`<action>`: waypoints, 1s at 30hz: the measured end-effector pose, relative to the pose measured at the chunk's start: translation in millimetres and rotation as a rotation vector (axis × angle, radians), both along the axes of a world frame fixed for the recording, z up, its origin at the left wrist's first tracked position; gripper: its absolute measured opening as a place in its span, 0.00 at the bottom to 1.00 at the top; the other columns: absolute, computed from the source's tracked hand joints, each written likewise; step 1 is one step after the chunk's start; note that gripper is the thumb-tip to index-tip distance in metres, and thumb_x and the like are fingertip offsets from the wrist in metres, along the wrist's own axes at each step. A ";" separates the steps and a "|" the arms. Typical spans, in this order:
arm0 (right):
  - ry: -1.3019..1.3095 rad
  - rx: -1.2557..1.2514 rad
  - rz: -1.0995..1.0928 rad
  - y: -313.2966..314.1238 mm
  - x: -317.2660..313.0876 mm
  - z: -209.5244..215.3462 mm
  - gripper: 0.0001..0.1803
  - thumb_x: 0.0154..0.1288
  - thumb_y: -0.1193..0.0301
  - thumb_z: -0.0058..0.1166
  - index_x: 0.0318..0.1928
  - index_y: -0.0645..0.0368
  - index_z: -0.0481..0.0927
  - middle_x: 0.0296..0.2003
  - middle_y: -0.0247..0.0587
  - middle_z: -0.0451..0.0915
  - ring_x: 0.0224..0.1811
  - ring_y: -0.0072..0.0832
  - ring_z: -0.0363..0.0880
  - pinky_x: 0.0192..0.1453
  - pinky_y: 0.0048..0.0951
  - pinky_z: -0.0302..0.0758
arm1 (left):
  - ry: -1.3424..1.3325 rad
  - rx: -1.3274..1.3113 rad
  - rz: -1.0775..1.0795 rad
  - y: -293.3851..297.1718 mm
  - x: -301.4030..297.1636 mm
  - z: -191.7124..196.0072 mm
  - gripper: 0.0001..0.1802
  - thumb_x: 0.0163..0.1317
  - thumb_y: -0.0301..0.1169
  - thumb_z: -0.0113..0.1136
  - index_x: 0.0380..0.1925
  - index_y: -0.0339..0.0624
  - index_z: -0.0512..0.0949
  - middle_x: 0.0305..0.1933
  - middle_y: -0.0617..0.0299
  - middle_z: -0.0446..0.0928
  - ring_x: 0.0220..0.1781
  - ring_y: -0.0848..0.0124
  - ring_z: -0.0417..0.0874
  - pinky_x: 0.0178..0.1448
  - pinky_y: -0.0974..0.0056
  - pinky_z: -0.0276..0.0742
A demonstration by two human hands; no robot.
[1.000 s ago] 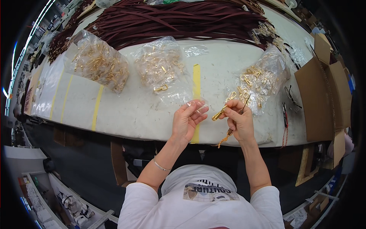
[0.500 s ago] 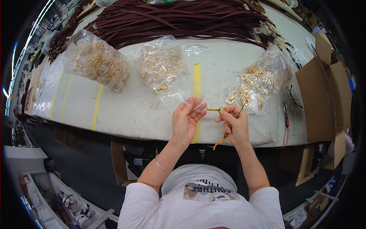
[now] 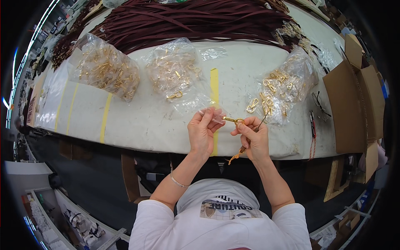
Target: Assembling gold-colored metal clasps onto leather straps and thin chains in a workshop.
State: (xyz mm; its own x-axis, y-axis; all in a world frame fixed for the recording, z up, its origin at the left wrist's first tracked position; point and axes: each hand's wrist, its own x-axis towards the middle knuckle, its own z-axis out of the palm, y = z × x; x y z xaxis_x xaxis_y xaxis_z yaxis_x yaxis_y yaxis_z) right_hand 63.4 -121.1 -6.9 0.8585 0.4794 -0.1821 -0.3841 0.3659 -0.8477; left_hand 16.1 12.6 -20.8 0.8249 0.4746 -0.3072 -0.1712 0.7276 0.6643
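Observation:
Between thumb and fingers, my left hand (image 3: pixel 203 130) pinches a small clear plastic bag (image 3: pixel 218 115). A gold swivel snap hook (image 3: pixel 230 119) points left, its tip at the bag's mouth; whether it is inside I cannot tell. My right hand (image 3: pixel 255 139) grips the hook by its ring end. Also held in the right hand is a thin pointed tool like an awl (image 3: pixel 262 121), its shaft angled up to the right and an orange cord (image 3: pixel 234 158) hanging from its handle. Just beyond that hand, loose gold snap hooks (image 3: pixel 266 102) spill from a clear bag (image 3: pixel 298 68).
Two more clear bags of gold hooks (image 3: pixel 104 68) (image 3: pixel 173 68) lie at left and centre. Dark red straps (image 3: pixel 196 23) cover the far side. Red-handled pliers or snips (image 3: pixel 312 124), eyeglasses (image 3: pixel 321 104) and a cardboard box (image 3: pixel 343 108) are at right. Yellow tape (image 3: pixel 214 87) marks the table (image 3: pixel 154 125).
My hands have come closer together. The right hand has moved slightly left, bringing the snap hook's tip to the small plastic bag in my left hand.

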 end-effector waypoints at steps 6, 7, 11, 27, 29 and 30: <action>0.070 0.027 -0.086 10.8 -2.7 -1.9 0.04 0.55 0.77 0.52 0.29 0.62 0.70 0.23 0.43 0.77 0.17 0.14 0.72 0.11 0.10 0.56 | -0.040 0.238 -0.039 -9.3 -0.9 -0.2 0.11 0.58 0.29 0.52 0.36 0.32 0.72 0.33 0.56 0.77 0.33 0.72 0.78 0.38 0.69 0.76; 0.074 0.016 -0.105 12.4 -3.2 -0.6 0.05 0.55 0.77 0.52 0.29 0.62 0.70 0.22 0.42 0.76 0.17 0.14 0.72 0.11 0.10 0.56 | -0.057 0.237 -0.087 -9.7 -0.9 -0.9 0.11 0.58 0.29 0.52 0.37 0.32 0.73 0.32 0.56 0.77 0.33 0.72 0.78 0.38 0.69 0.75; 0.046 -0.021 -0.139 16.6 -4.8 -4.6 0.05 0.55 0.77 0.53 0.29 0.63 0.69 0.21 0.38 0.74 0.17 0.14 0.72 0.11 0.10 0.57 | -0.087 0.183 -0.141 -10.8 0.1 0.5 0.09 0.58 0.28 0.51 0.35 0.33 0.74 0.32 0.55 0.77 0.31 0.69 0.79 0.37 0.67 0.76; 0.051 -0.010 -0.118 9.9 2.9 -9.5 0.06 0.54 0.77 0.53 0.29 0.62 0.69 0.23 0.37 0.73 0.18 0.16 0.71 0.12 0.11 0.57 | 0.018 0.231 -0.297 3.7 -0.4 -0.1 0.12 0.60 0.33 0.49 0.32 0.33 0.74 0.30 0.53 0.77 0.28 0.70 0.79 0.32 0.69 0.75; 0.124 0.029 -0.120 9.4 5.0 -9.4 0.06 0.54 0.77 0.53 0.29 0.62 0.69 0.23 0.36 0.73 0.19 0.17 0.72 0.12 0.11 0.58 | 0.016 0.250 -0.315 6.3 -1.5 -2.3 0.10 0.58 0.31 0.51 0.32 0.33 0.74 0.29 0.53 0.77 0.27 0.70 0.79 0.31 0.69 0.75; 0.124 0.030 -0.120 9.0 5.9 -9.6 0.06 0.54 0.77 0.53 0.29 0.62 0.69 0.23 0.36 0.73 0.19 0.17 0.72 0.12 0.11 0.58 | 0.003 0.253 -0.331 8.3 -2.3 -3.2 0.09 0.57 0.30 0.53 0.32 0.33 0.74 0.28 0.53 0.77 0.26 0.70 0.78 0.30 0.69 0.75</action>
